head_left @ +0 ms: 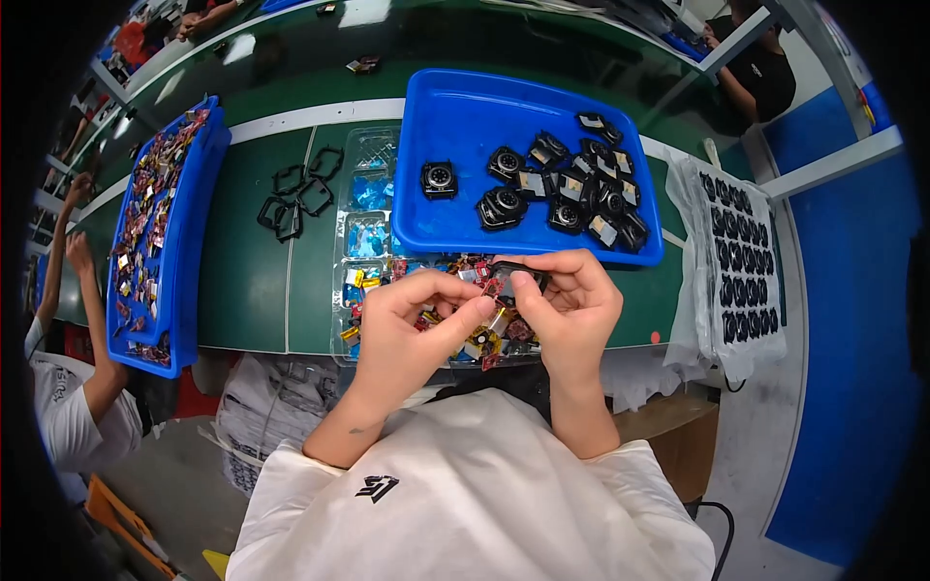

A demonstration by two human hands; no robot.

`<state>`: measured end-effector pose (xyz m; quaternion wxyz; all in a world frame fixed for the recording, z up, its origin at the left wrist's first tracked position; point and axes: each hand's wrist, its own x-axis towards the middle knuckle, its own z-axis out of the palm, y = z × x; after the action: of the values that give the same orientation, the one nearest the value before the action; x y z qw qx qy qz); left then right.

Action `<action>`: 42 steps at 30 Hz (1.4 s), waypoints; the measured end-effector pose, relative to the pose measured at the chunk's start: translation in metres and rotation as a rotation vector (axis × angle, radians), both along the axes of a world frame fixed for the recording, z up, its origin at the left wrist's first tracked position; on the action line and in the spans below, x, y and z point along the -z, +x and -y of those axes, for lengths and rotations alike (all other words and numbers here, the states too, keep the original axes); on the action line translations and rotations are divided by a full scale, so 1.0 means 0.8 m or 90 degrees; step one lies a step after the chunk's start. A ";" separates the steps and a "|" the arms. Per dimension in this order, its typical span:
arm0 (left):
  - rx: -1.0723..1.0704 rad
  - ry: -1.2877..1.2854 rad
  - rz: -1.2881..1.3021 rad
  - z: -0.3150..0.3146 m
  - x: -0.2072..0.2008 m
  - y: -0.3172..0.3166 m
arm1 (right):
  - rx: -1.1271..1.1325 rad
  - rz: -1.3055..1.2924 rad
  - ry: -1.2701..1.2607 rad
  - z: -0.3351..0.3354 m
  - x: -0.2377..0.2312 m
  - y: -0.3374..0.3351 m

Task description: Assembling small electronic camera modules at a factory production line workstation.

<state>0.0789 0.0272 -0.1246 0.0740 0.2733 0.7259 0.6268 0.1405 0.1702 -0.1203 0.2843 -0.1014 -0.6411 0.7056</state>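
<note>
Close in front of me, my right hand (573,308) grips a small black plastic housing (532,272), with the thumb pressed on it. My left hand (418,318) pinches the edge of a small red circuit board (498,285) at the housing's left side. Whether the board sits inside the housing or only against it, I cannot tell. Below both hands lies a clear compartment tray (339,290) with red boards, yellow-wrapped parts and blue film pieces. Just beyond, a blue tray (455,228) holds several black camera-like units (504,206).
Several empty black frames (316,197) lie on the green bench (247,281). A long blue bin (184,290) full of small boards stands left, near another person's arms (82,266). At right, rows of black parts (744,257) rest on white sheeting. Metal posts (833,167) frame the right side.
</note>
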 end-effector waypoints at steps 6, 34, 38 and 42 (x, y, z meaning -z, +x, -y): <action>0.087 0.238 0.391 0.001 -0.004 0.001 | 0.004 -0.122 0.116 0.007 0.016 -0.003; -0.229 -0.020 -0.003 0.076 0.011 -0.047 | 0.212 0.487 0.355 -0.277 0.033 -0.344; -0.299 -0.157 -0.125 0.083 0.007 -0.055 | 0.175 0.371 0.338 -0.292 0.042 -0.346; -0.243 -0.300 -0.278 0.077 0.006 -0.064 | 0.114 0.297 0.520 -0.282 0.014 -0.311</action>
<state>0.0274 -0.0345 -0.1294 -0.1402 0.2361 0.8868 0.3718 -0.1086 0.3959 -0.1313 0.2091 -0.1914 -0.9015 0.3271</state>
